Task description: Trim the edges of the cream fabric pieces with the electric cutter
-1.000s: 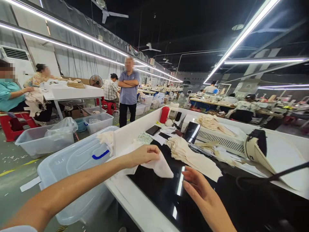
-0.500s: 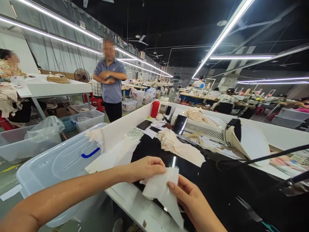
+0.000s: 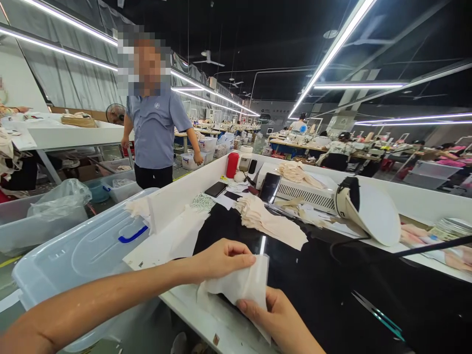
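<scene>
Far left: a clear plastic bin (image 3: 35, 231) on the floor with a crumpled bag (image 3: 61, 196) on top, and just beside it a big translucent lidded container (image 3: 84, 246) with a blue handle (image 3: 132, 234). Behind these, a person in a blue-grey shirt (image 3: 155, 130), standing, arms hanging down.

Next, the white table edge (image 3: 191, 305), with a flat off-white cloth (image 3: 184, 231) lying partly over it and partly on the black work surface (image 3: 332, 290).

Near the front edge of the table, held up just over the black surface, a small white fabric piece (image 3: 241, 285). Left hand (image 3: 221, 258) closed on its upper left corner, thumb and fingers pinched together. Right hand (image 3: 275, 317) below it, thumb pressed on the lower right part of the same piece, so also closed on it. Lower edge of the piece hanging down past the table rim.

Further back in the middle: a red cup (image 3: 232, 165), a dark phone (image 3: 216, 189) lying flat, another phone (image 3: 270, 187) propped upright, and a pile of cream fabric pieces (image 3: 269, 221).

To the right: a white heater-like box (image 3: 306, 194), then an iron (image 3: 363, 209) resting tilted, its black cord (image 3: 424, 250) running to the right. Lower right, on the black surface, scissors with teal handles (image 3: 376, 312).
</scene>
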`<state>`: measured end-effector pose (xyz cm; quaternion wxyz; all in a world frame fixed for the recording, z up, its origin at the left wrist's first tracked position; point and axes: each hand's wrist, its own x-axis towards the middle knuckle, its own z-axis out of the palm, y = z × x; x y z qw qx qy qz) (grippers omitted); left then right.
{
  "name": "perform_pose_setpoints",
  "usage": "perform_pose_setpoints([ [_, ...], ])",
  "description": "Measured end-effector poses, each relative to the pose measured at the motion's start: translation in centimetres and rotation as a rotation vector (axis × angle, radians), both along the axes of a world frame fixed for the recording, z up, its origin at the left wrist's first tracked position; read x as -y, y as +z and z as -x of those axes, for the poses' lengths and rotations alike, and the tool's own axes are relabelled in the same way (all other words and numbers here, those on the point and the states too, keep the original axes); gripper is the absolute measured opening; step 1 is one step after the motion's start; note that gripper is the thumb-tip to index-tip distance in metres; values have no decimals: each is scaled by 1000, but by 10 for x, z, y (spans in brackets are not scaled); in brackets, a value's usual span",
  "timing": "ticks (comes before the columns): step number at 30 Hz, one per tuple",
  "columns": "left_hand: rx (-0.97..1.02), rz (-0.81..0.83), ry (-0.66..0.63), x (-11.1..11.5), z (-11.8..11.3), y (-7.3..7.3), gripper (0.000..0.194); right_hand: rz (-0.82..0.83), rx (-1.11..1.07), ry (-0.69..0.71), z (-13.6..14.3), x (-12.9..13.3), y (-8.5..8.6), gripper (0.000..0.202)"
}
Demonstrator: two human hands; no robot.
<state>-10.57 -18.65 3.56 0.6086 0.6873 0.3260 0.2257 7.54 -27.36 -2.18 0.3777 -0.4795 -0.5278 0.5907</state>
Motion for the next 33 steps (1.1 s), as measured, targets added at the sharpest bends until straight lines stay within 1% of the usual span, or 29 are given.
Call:
perform_pose_setpoints([
  [4, -21, -21, 21, -1, 0, -1, 38, 21, 62, -9, 0, 0, 0, 59],
  [7, -26, -29, 56, -3, -1, -5, 38, 34, 82, 28, 0, 3, 3, 60],
  [11, -36, 8, 109, -3, -2, -12, 39, 35, 108, 85, -2, 8, 10, 58],
  [13, -47, 16, 106, -2, -2, -16, 39, 40, 126, 110, -3, 10, 12, 56],
  [15, -64, -40, 76, -4, -3, -18, 38, 48, 144, 127, -4, 10, 13, 55],
  [17, -80, -170, 33, -10, -6, -16, 36, 37, 170, 110, -7, 8, 12, 55],
  [19, -80, -305, 5, -18, -9, -8, 34, -27, 241, 75, -14, 2, 12, 53],
  [22, -35, -433, 14, -31, -13, 10, 27, -279, 482, -30, -32, -12, 13, 48],
  [24, -41, -640, -9, -35, -14, 19, 25, -425, 639, -129, -48, -22, 13, 44],
  [25, -70, -773, -51, -35, -14, 20, 26, -470, 692, -173, -55, -26, 12, 41],
  [27, -172, -1024, -192, -31, -12, 14, 29, -518, 759, -221, -68, -31, 9, 35],
  [29, -278, -1183, -330, -25, -11, -1, 32, -563, 831, -236, -77, -33, 3, 35],
  [31, -347, -1286, -386, -18, -11, -19, 35, -602, 905, -229, -83, -33, -4, 37],
  [33, -377, -1339, -394, -13, -11, -35, 36, -642, 980, -220, -89, -33, -10, 38],
])
